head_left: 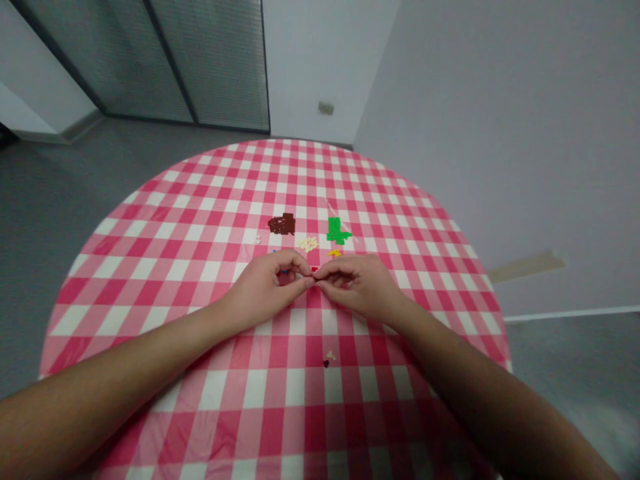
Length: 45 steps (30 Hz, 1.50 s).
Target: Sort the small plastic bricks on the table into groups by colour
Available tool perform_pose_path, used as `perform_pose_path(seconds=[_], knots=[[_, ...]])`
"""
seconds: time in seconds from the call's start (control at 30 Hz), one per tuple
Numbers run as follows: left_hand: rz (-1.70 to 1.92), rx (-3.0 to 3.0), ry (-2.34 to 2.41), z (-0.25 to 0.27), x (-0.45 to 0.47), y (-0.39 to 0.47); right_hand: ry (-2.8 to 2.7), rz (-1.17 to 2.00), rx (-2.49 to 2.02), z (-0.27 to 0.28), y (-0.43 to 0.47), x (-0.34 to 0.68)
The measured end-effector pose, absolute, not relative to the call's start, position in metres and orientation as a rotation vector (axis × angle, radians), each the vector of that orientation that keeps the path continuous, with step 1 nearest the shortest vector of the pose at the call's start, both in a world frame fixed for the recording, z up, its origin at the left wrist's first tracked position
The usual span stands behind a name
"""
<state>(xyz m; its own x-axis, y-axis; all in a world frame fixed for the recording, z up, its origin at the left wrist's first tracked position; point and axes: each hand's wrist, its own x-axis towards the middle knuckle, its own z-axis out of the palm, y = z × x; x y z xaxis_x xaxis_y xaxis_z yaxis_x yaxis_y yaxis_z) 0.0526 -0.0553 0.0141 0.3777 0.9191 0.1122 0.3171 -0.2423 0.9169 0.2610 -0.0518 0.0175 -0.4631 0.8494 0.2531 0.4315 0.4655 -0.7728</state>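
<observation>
My left hand (273, 283) and my right hand (357, 283) meet above the middle of the table, thumbs and forefingertips pinched close together. Whatever sits between the fingertips is too small to make out. Just beyond them lie piles of tiny building pieces: a dark brown pile (283, 224), a cream pile (308, 244) and a green pile (337, 231). A few yellow pieces (335, 253) are close to my right fingers. Some red pieces (315, 269) show right behind the fingertips, and blue ones are partly hidden by my left hand.
A round table with a red-and-white checked cloth (270, 380) fills the view. Nearer me lies a small cream and dark brown cluster (329, 359). White bits (258, 239) lie left of the brown pile. A wall (500, 133) stands close on the right, glass panels (215, 67) behind.
</observation>
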Motion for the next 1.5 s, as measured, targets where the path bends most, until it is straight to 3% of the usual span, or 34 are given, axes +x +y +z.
perform_pose_path(seconds=[0.6,1.33,1.5], knots=[[0.921,1.562,1.071,0.016,0.055,-0.053,-2.116,0.658,-0.984,0.021,-0.048,0.261],[0.904,1.759,1.161,0.021,0.050,-0.050,-2.120,0.616,-0.966,0.018,-0.049,0.258],[1.028,1.803,1.477,0.014,0.023,-0.014,-2.082,0.588,-1.030,0.017,-0.049,0.259]])
